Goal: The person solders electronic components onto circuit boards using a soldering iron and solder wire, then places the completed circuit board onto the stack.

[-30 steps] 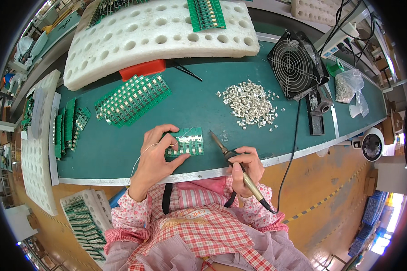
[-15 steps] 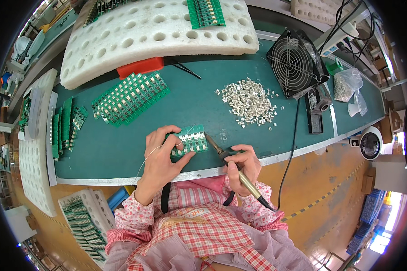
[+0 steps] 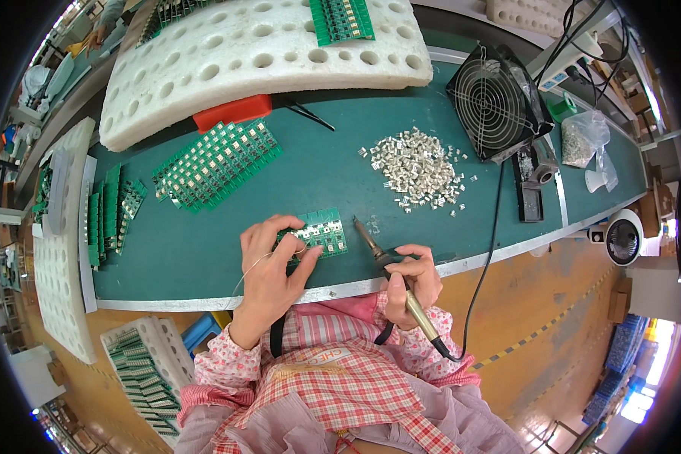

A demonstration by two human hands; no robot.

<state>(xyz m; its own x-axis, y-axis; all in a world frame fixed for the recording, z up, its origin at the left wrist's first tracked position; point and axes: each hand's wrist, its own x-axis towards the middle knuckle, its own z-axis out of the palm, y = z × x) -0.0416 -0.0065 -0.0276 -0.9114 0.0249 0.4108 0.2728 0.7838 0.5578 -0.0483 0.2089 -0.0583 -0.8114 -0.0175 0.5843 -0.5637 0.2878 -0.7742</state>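
Upon the green benchtop, I judge the circuit board light, stiff, best edge-held, left hand pinching it, right hand gripping the soldering iron.

I see PCB on workbench btwn L hand & soldering iron; PCB stack behind-L, component pile behind-R, fan R of pile, foam block at back.

Circuit board: left end hidden by left hand. Thin wire: tip apparently too fine to tell. Foam slab cut off by top edge (upper green board likewise).
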